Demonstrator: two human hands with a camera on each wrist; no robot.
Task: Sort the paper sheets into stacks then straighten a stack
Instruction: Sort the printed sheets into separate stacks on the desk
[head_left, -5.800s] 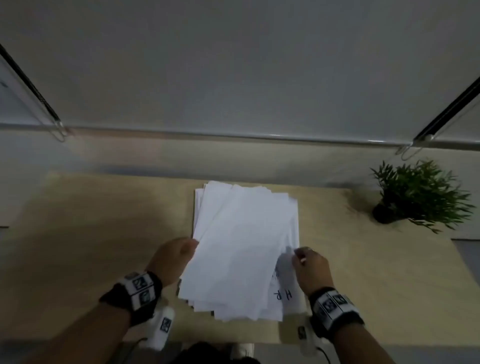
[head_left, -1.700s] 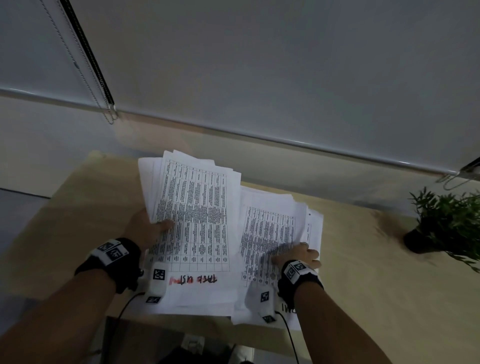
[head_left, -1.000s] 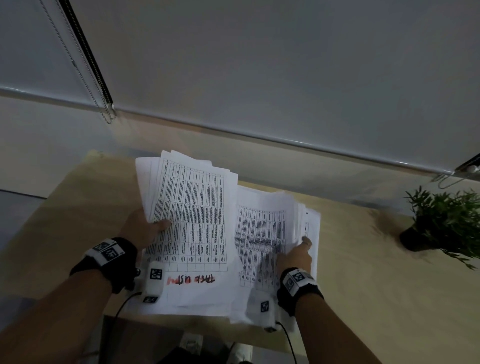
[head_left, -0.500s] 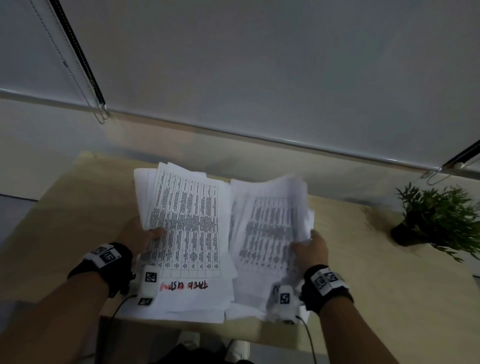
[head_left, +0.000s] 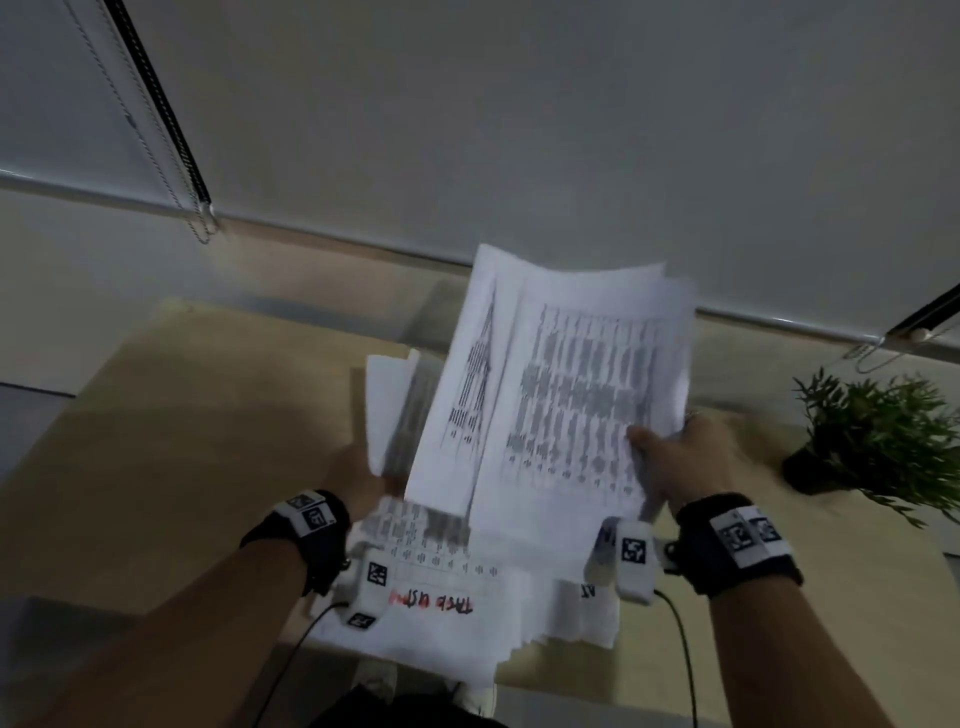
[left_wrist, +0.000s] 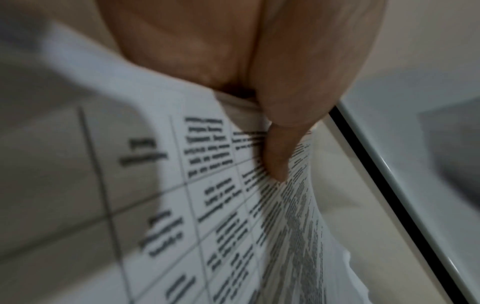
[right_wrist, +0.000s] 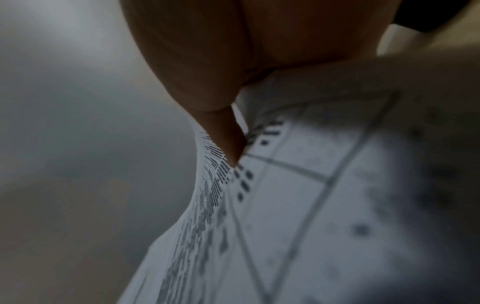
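Right hand grips raised sheets; left hand grips another sheaf, thumb seen only wrist-side.

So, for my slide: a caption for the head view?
Both hands lift printed sheets off a paper pile on a wooden table.

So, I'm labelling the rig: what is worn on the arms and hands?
Both forearms are bare, no sleeves. Each wrist carries a black band with white square-coded tags, plus a white tagged camera block under it trailing a thin dark cable.
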